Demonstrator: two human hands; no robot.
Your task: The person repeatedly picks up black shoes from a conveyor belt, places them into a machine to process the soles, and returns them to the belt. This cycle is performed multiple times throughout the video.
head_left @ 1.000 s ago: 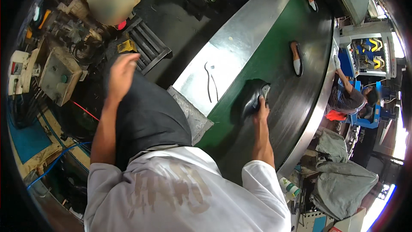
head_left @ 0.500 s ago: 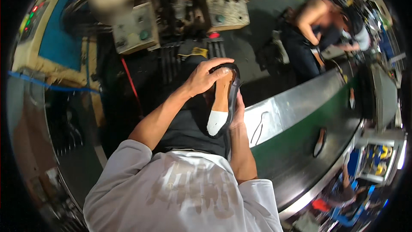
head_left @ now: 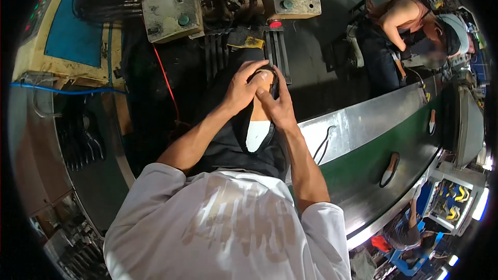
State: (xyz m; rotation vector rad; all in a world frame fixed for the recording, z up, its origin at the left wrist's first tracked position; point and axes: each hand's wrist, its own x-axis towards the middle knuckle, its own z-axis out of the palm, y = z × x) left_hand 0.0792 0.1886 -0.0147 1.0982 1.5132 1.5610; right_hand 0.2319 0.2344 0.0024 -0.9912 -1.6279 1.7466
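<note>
A black shoe upper (head_left: 259, 134) lies sole side up over my lap. Its underside shows a tan insole with a white section at the end nearer my body. My left hand (head_left: 242, 89) wraps round the far end from the left, thumb on the insole. From the right, my right hand (head_left: 278, 105) grips the same end, its thumb pressed on the tan surface and its fingers round the black edge. Whether a last fills the upper is hidden.
To my right runs a green conveyor belt (head_left: 358, 168) with a metal ledge (head_left: 358, 120), where pincers (head_left: 324, 145) lie. Another shoe (head_left: 390, 169) rests on the belt. Machine control boxes (head_left: 174, 13) stand ahead. A co-worker (head_left: 397, 31) bends over at the far right.
My right hand has moved from the shoe's right side up to its far end, thumb now on the insole. The shoe has shifted slightly left and toward me.
</note>
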